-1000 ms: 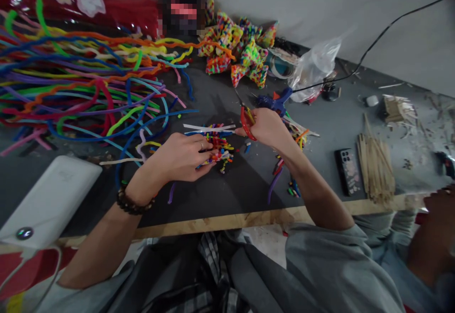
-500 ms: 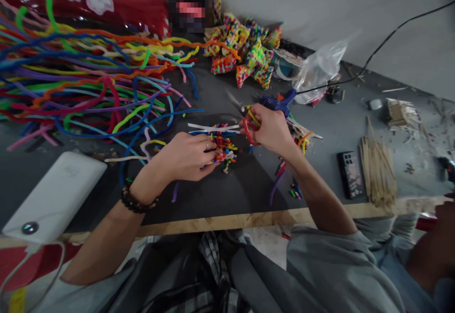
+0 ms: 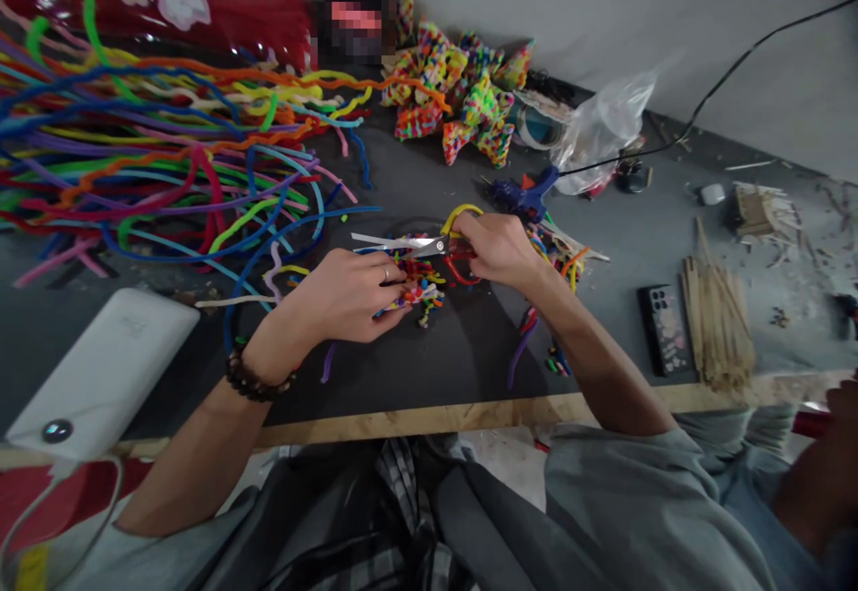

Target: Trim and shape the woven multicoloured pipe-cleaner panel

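Note:
My left hand (image 3: 349, 296) is closed on a small woven piece of multicoloured pipe cleaners (image 3: 419, 285) and presses it onto the dark table (image 3: 416, 367). My right hand (image 3: 496, 247) grips scissors (image 3: 439, 247) with one red and one yellow handle loop. The silver blades point left and lie across the top of the woven piece, over a white strip (image 3: 365, 239). Short cut bits of pipe cleaner (image 3: 536, 332) lie under my right forearm.
A big heap of long coloured pipe cleaners (image 3: 147, 162) fills the left. Finished woven shapes (image 3: 462, 90) sit at the back. A blue glue gun (image 3: 519, 193), plastic bag (image 3: 596, 130), phone (image 3: 660, 327), wooden sticks (image 3: 714, 318) and white power bank (image 3: 100, 367) lie around. Another person's hand (image 3: 835, 412) shows at the right edge.
My right hand has turned the scissors from pointing up and away to lying level, blades pointing left over the woven piece. My left hand has stayed on the piece.

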A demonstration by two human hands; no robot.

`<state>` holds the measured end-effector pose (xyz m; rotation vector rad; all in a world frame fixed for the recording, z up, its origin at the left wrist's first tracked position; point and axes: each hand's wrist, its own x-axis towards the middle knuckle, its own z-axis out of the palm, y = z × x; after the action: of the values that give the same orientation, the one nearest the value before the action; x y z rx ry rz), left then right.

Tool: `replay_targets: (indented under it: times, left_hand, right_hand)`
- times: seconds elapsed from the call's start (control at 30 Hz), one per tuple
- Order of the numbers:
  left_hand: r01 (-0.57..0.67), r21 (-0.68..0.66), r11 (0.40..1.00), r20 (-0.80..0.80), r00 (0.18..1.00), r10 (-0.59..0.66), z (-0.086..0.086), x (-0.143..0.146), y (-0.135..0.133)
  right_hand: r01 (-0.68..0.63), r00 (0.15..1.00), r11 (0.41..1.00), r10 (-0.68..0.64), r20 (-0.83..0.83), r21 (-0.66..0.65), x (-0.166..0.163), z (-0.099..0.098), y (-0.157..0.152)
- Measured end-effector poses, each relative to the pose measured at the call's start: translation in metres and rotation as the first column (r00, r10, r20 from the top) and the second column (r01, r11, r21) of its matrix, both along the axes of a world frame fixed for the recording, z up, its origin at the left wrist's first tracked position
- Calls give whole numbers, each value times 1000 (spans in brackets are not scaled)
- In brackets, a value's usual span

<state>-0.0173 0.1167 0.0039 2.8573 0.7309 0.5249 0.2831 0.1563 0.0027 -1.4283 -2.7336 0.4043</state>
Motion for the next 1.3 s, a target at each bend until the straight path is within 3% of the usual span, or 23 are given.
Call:
replay_targets:
  times: [0.13,0.33,0.47,0.9,1.13,1.3]
  left_hand:
    - [3,35,999,35,999,-4,0,-1,1]
    - [31,48,998,55,998,-33,0,-1,2]
    - [40,61,997,63,997,-44,1,0,1]
    - [103,-23,994,31,994,-102,-4,2,5]
    - [71,-25,997,47,996,-69,-3,1,4]
    - [68,-36,997,69,995,-66,-2,0,3]
  right_hand:
    - [-80,994,996,83,-74,38,1,-13,4]
    - [-70,984,986,93,-153,149,2,-34,8]
    - [-23,980,990,49,-193,136,-1,-35,9]
    - [4,992,997,5,-127,76,-23,-15,22]
    - [149,937,989,-136,-320,14,-28,9,35]
    - [-56,929,990,3,-371,-132,-19,28,31]
